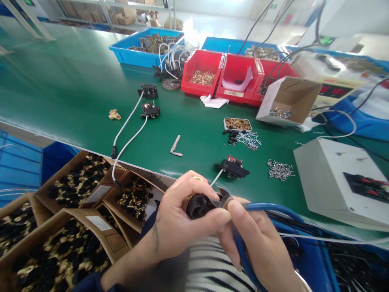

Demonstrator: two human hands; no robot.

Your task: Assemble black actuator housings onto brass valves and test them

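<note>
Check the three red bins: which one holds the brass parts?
The leftmost red bin: a pile of brass parts lies in it. The middle one holds a white sheet.

The scene is being viewed from head height, forward and down, close over the green bench (pixel 75 89).

Left hand (pixel 185 211): grips black connector (pixel 199 205) at worktop (pixel 75 89) near edge. Right hand (pixel 258 243): holds blue-handled pliers (pixel 243 239), tips at connector. Far edge: red bins (pixel 237 77), blue trays (pixel 136 50). Right: white box (pixel 337 178).
</note>
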